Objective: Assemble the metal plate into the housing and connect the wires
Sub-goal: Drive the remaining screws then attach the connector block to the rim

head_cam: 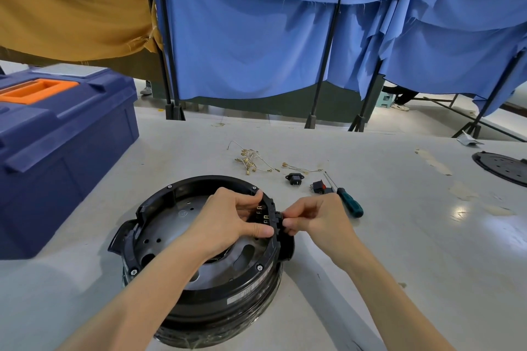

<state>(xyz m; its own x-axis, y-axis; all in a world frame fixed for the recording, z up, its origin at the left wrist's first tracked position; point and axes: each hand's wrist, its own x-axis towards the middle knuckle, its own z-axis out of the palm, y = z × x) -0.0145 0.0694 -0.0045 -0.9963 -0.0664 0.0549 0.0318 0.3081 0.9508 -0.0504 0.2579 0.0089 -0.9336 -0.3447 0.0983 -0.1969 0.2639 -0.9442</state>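
A round black housing (159,202) stands upside down on the white table, with a grey metal plate (168,225) lying inside it. My left hand (228,219) reaches into the housing and holds its right rim, thumb and fingers around a black part with brass terminals (263,215). My right hand (316,216) pinches that same black part from outside the rim. Loose wires (251,159) with brass connectors lie on the table beyond the housing.
A black socket (295,179), a red rocker switch (319,186) and a green-handled screwdriver (349,201) lie right of the housing. A blue toolbox (65,145) stands at left. A black round cover (504,168) sits at far right. Blue curtains hang behind.
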